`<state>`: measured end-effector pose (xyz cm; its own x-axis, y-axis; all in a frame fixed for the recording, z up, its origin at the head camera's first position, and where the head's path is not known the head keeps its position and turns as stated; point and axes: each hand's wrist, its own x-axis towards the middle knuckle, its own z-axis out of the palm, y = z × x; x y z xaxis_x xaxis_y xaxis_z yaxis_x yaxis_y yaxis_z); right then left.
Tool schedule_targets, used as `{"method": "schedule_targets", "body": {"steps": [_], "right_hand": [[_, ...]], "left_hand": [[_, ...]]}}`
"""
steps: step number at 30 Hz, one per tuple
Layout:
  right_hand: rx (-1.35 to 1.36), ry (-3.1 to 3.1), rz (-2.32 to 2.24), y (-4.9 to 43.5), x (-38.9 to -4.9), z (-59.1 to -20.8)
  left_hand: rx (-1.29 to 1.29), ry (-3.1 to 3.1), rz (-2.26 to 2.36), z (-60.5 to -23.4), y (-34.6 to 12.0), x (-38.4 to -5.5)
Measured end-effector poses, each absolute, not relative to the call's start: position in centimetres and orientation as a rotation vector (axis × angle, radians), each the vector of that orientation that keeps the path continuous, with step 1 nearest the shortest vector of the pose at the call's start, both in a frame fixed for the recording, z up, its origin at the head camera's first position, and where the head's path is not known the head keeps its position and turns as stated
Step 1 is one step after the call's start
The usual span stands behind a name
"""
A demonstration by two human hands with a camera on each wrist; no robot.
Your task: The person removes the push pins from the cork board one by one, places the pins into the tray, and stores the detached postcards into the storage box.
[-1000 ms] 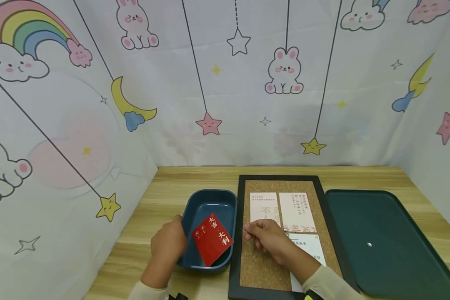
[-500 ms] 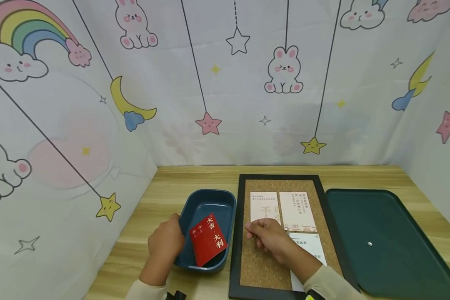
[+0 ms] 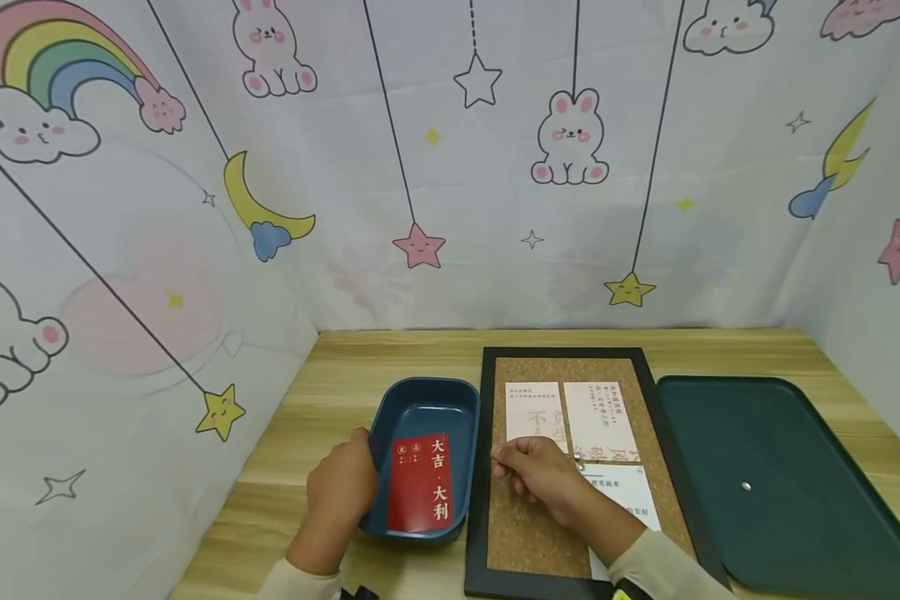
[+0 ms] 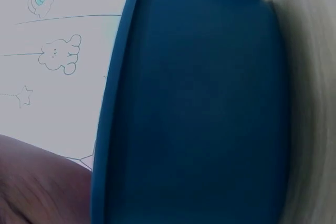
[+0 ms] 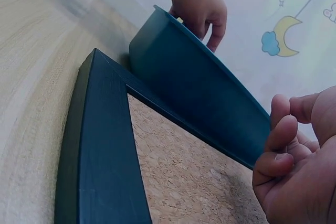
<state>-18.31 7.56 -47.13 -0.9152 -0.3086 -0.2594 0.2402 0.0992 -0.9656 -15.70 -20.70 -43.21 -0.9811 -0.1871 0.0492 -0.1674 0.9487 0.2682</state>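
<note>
My left hand (image 3: 342, 481) grips the left rim of a dark blue plastic tub (image 3: 445, 396); part of its fingers is hidden from the head view. Flat in the tub lies a red card (image 3: 420, 483) with white and gold Chinese characters. Over the left part of a black-framed cork board (image 3: 528, 533) hovers my right hand (image 3: 540, 479). In the right wrist view that hand (image 5: 302, 156) has its thumb and forefinger tips together and the other fingers curled. Nothing shows between the tips, though something tiny could be hidden there. Pale printed cards (image 3: 598, 408) lie on the cork.
To the right of the board is a dark green tray (image 3: 810, 517) with one small silvery, round thing (image 3: 746, 486) on it. Everything stands on a wood-grain table (image 3: 412, 346). A white cloth (image 3: 495, 292) printed with rabbits and stars hangs at the back and sides.
The red card in the tub has turned from a slant to lie nearly straight with the sides. The tub shifted slightly left, then back right. My right hand stays almost still.
</note>
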Motion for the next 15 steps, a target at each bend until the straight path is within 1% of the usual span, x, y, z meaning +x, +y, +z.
{"method": "schedule_targets", "body": {"steps": [15], "right_hand": [[-0.044,2.009,-1.88,8.14,-18.3,-47.09]], "left_hand": [[0.333,-3.077,-0.437,-42.88,-20.36,-15.68]]}}
